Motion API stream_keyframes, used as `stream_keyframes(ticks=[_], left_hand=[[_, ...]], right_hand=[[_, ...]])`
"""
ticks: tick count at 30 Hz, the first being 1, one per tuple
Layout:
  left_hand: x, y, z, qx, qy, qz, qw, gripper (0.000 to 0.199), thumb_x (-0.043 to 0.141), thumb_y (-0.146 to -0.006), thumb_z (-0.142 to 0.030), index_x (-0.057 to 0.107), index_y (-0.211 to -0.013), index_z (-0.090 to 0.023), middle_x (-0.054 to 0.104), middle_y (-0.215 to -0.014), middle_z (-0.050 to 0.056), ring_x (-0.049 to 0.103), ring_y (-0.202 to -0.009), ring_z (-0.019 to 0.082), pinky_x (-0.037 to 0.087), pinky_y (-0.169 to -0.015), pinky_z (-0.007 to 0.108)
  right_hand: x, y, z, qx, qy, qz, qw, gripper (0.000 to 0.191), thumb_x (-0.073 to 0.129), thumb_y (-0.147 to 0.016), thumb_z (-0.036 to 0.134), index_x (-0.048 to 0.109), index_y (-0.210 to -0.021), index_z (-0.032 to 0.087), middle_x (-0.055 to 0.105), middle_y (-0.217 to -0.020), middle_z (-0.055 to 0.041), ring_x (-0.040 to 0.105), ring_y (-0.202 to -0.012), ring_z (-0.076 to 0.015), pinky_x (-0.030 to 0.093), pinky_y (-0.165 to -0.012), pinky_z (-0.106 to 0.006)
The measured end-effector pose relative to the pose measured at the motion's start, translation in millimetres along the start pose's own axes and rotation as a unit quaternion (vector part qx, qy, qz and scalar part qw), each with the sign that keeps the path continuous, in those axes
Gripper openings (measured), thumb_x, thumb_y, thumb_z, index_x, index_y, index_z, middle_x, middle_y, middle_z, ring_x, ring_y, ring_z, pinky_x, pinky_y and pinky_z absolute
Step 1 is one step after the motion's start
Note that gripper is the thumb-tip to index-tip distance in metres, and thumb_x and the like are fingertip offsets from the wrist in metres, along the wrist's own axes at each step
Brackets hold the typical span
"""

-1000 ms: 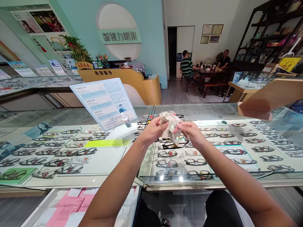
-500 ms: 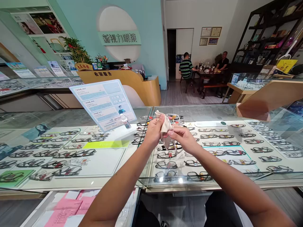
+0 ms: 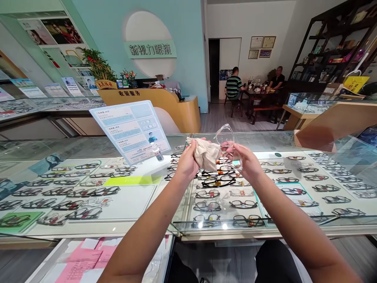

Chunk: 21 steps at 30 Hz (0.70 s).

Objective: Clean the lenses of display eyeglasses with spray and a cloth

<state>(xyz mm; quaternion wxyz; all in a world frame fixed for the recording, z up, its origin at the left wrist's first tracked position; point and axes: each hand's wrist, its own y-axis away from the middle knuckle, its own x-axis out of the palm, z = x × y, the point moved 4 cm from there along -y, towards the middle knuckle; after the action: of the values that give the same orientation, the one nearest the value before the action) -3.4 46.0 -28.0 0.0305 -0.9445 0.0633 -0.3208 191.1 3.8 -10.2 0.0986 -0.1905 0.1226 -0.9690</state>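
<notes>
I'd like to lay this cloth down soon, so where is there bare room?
The far glass strip between the right hand and the brown wooden board looks bare. So does the white panel nearer than the yellow-green strip, though it may lie under glass. It is crowded beneath the cloth, where dark eyeglass frames sit close together.

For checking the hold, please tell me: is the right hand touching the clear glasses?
Touching. The head view shows the right hand pinching the clear glasses near the bridge, between its fingers.
</notes>
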Motion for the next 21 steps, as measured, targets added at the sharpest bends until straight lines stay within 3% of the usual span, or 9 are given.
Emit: stream_keyframes(ticks=[3, 6, 10, 12, 15, 18, 19, 21], left_hand=[[0.8, 1, 0, -0.004, -0.005, 0.013, 1.000, 0.037, 0.079, -0.093, -0.044, 0.072, -0.113, -0.014, 0.080, -0.103, 0.010, 0.076, -0.100, 0.021, 0.061, -0.093, 0.033], [-3.0, 2, -3, 0.007, -0.036, 0.009, 0.999, 0.038, 0.087, -0.082, -0.040, 0.070, -0.107, -0.016, 0.073, -0.088, 0.003, 0.070, -0.082, 0.016, 0.057, -0.077, 0.026], [0.2, 9, -7, 0.067, -0.111, 0.073, 0.989, 0.034, 0.082, -0.077, -0.044, 0.059, -0.073, -0.019, 0.049, -0.068, -0.002, 0.048, -0.062, 0.012, 0.045, -0.062, 0.026], [6.2, 17, -11, 0.128, -0.199, 0.107, 0.966, 0.045, 0.077, -0.084, -0.050, 0.053, -0.061, -0.020, 0.045, -0.067, -0.001, 0.042, -0.062, 0.013, 0.041, -0.062, 0.029], [12.4, 31, -19, 0.259, -0.353, 0.070, 0.896, 0.054, 0.071, -0.095, -0.052, 0.054, -0.055, -0.020, 0.051, -0.072, 0.004, 0.047, -0.070, 0.017, 0.042, -0.071, 0.033], [14.6, 41, -26, 0.368, -0.424, 0.029, 0.827, 0.033, 0.085, -0.085, -0.051, 0.072, -0.079, -0.021, 0.068, -0.097, 0.008, 0.056, -0.083, 0.021, 0.048, -0.080, 0.034], [14.8, 42, -26, 0.385, -0.436, 0.035, 0.813, 0.038, 0.091, -0.078, -0.051, 0.077, -0.098, -0.022, 0.070, -0.111, 0.011, 0.058, -0.085, 0.022, 0.049, -0.082, 0.035], [14.9, 42, -24, 0.395, -0.460, 0.060, 0.793, 0.073, 0.098, -0.070, -0.052, 0.072, -0.132, -0.024, 0.068, -0.137, 0.015, 0.059, -0.086, 0.022, 0.052, -0.085, 0.036]], right_hand=[[-1, -1, -4, 0.019, -0.051, -0.006, 0.999, 0.030, 0.080, -0.085, 0.051, 0.078, -0.073, 0.024, 0.076, -0.115, -0.0058, 0.068, -0.109, -0.0237, 0.055, -0.095, -0.036], [-1, -2, -4, 0.019, -0.043, -0.011, 0.999, 0.031, 0.079, -0.086, 0.054, 0.079, -0.077, 0.024, 0.079, -0.100, -0.0060, 0.071, -0.099, -0.0229, 0.056, -0.094, -0.038], [-2, -2, 3, 0.005, 0.001, 0.000, 1.000, 0.034, 0.078, -0.087, 0.055, 0.079, -0.078, 0.022, 0.080, -0.087, -0.0057, 0.073, -0.088, -0.0217, 0.055, -0.088, -0.037], [-3, -2, 8, 0.006, 0.018, 0.021, 1.000, 0.035, 0.077, -0.088, 0.054, 0.078, -0.076, 0.021, 0.079, -0.082, -0.0054, 0.072, -0.081, -0.0205, 0.054, -0.084, -0.036], [-6, -2, 14, 0.015, 0.050, 0.077, 0.996, 0.036, 0.074, -0.092, 0.053, 0.079, -0.076, 0.020, 0.078, -0.079, -0.0061, 0.070, -0.076, -0.0203, 0.054, -0.081, -0.036], [-9, -1, 17, 0.034, 0.080, 0.133, 0.987, 0.037, 0.071, -0.096, 0.050, 0.080, -0.080, 0.018, 0.079, -0.079, -0.0073, 0.071, -0.077, -0.0206, 0.054, -0.080, -0.036], [-9, 0, 18, 0.040, 0.089, 0.148, 0.984, 0.037, 0.070, -0.097, 0.049, 0.081, -0.081, 0.018, 0.079, -0.080, -0.0075, 0.072, -0.078, -0.0206, 0.054, -0.080, -0.036], [-9, 1, 18, 0.050, 0.110, 0.174, 0.977, 0.037, 0.069, -0.099, 0.049, 0.081, -0.081, 0.018, 0.080, -0.080, -0.0075, 0.072, -0.077, -0.0203, 0.055, -0.080, -0.036]])
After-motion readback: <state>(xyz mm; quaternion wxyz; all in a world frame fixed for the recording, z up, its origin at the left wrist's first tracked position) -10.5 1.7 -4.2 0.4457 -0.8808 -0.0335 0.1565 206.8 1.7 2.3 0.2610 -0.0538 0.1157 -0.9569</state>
